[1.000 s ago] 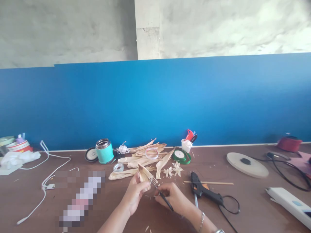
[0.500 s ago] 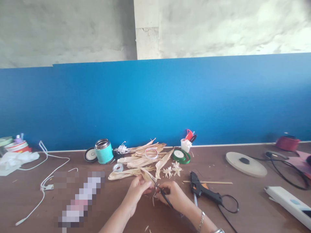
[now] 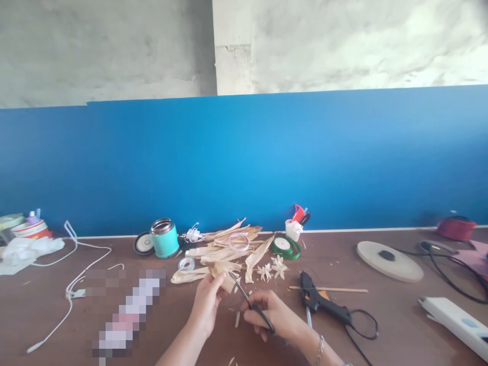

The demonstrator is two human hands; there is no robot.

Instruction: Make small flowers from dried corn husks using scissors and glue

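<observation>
A pale dried husk piece [image 3: 225, 273] is pinched in my left hand [image 3: 209, 300] between thumb and fingers. My right hand [image 3: 269, 312] is closed around the black handles of a pair of scissors [image 3: 248, 301], whose blades point up and left and meet the husk's right side. Beyond my hands lies a heap of dried husks [image 3: 217, 253], with a roll of ribbon [image 3: 238, 242] on top. Two cut husk flowers [image 3: 279, 267] rest right of the heap. Small offcuts [image 3: 237, 319] are scattered on the table between my hands.
A black glue gun [image 3: 324, 305] lies right of my right hand, across a thin wooden stick [image 3: 346, 290]. Behind stand a turquoise flask [image 3: 164, 240], a green ribbon spool [image 3: 282, 244] and a white cup [image 3: 293, 230]. A white cable [image 3: 89, 262] runs at left; a round disc [image 3: 400, 264] lies right.
My right hand has drawn slightly down and away from my left. The husk in my left hand has turned and shows a broader face. The view has shifted slightly.
</observation>
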